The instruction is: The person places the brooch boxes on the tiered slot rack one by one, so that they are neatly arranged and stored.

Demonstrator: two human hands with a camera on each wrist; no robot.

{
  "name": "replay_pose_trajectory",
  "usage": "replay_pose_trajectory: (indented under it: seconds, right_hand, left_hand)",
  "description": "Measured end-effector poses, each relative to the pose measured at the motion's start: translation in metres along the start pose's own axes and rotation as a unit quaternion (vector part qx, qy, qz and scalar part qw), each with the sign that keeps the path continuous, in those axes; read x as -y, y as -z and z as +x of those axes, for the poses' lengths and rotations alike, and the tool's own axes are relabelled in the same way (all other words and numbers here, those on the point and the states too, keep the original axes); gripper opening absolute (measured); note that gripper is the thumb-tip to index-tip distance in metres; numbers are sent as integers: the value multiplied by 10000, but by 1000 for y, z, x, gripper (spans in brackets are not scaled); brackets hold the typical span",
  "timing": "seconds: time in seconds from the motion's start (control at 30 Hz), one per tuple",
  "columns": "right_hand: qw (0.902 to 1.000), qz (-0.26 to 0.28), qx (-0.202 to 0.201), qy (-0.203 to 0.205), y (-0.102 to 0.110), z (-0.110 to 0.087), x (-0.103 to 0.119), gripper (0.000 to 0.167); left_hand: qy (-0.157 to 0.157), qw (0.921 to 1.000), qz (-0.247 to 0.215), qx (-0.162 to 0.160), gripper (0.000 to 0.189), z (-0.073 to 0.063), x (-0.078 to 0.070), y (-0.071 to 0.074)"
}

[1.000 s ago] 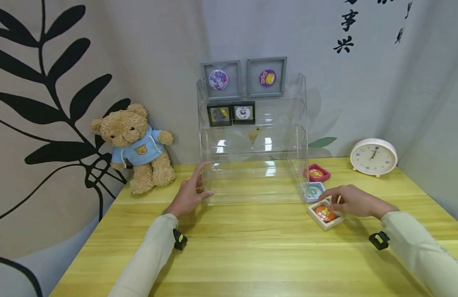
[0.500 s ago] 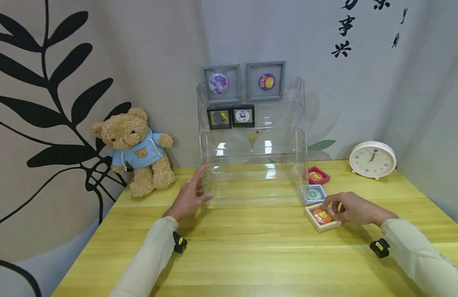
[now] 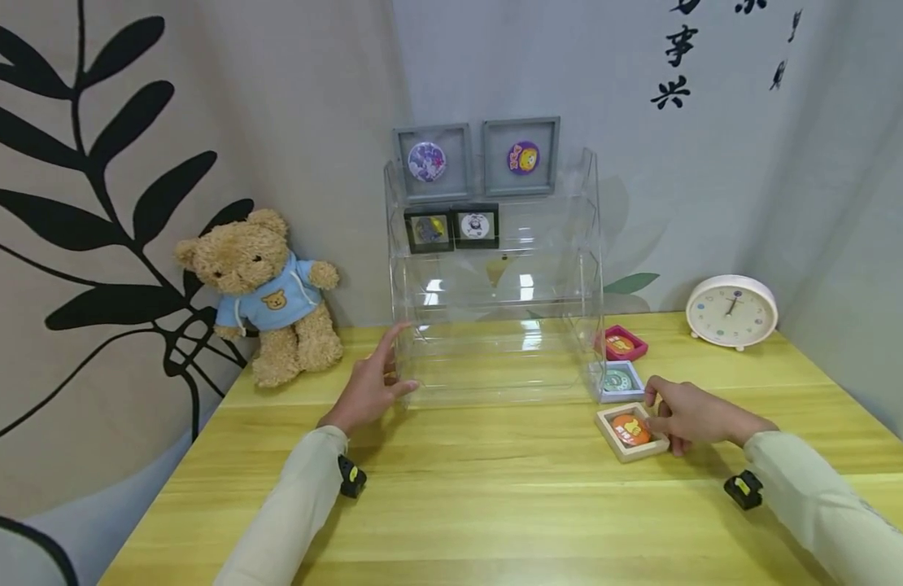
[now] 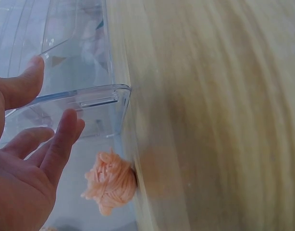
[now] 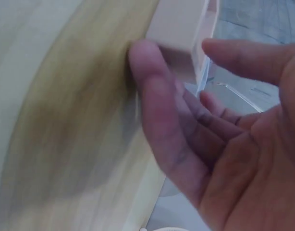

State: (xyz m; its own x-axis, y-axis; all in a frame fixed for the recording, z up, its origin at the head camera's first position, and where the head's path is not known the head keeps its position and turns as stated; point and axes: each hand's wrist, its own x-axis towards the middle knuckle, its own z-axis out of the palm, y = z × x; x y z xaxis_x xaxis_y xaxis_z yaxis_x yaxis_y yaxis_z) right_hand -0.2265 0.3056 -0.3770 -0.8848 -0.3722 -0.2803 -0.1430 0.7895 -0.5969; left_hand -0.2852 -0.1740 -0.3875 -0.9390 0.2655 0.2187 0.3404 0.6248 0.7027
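Note:
My right hand is at the right-hand corner of a small beige square frame with an orange badge in it. The frame lies on the table. In the right wrist view the fingers are parted, thumb and fingertips close to the frame's pinkish side. My left hand touches the left side of a clear tiered display stand; in the left wrist view its edge runs between thumb and fingers. A lavender frame and a magenta frame lie beside the stand's right side.
Two grey frames with badges stand on the stand's top tier; two small black frames sit one tier lower. A teddy bear is left of the stand, a round white clock back right. An orange ball-shaped thing shows in the left wrist view.
The beige frame, tilted in my right hand a second ago, was set flat on the table slightly left. The right fingers have since drawn back to its right corner. The left hand stayed put.

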Motion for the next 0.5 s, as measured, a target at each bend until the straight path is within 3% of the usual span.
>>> replay_pose_trajectory:
  seconds: [0.33, 0.5]
  right_hand:
    - [9973, -701, -52, 194, -5, 7, 1, 36]
    - [9950, -938, -168, 290, -6, 11, 2, 16]
  left_hand:
    - [-33, 10000, -65, 46, 100, 0, 1, -1]
    - [-84, 10000, 20, 27, 98, 0, 2, 0]
